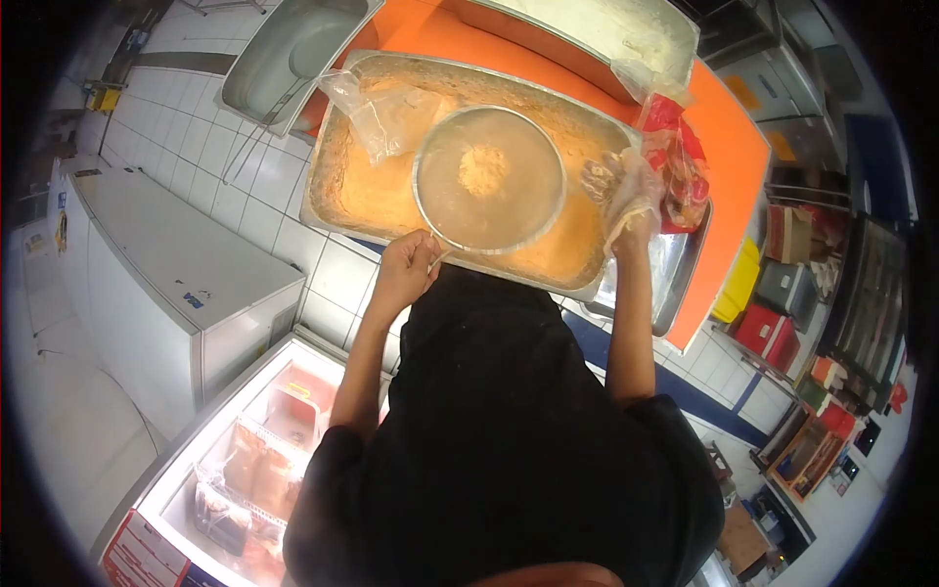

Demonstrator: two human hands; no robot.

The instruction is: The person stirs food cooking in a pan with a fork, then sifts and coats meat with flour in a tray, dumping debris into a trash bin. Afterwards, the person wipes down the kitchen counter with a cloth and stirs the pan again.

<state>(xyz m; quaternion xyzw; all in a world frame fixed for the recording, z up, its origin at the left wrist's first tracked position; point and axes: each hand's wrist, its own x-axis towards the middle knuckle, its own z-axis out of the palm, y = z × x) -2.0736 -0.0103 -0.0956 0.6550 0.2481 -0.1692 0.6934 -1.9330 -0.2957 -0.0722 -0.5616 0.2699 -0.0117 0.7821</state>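
Observation:
My left hand (408, 266) is closed on the handle at the near rim of a round sieve (490, 179). A small heap of orange-tan crumbs (482, 170) lies in the middle of its mesh. The sieve sits over a large metal tray (323, 196) of orange-tan powder (372, 191). My right hand (626, 196) is over the tray's right end, in a clear plastic glove crusted with powder. Its fingers look loosely spread, and I see nothing held in them. A crumpled clear plastic bag (391, 112) rests on the powder at the left.
On the orange table (738, 166) are a pale-filled metal tray (626, 34), a red package (675, 157) and another metal pan (675, 269). An empty metal basin (284, 64) stands at the upper left. An open lit freezer (245, 460) holds packed food at lower left, beside a white chest (186, 254).

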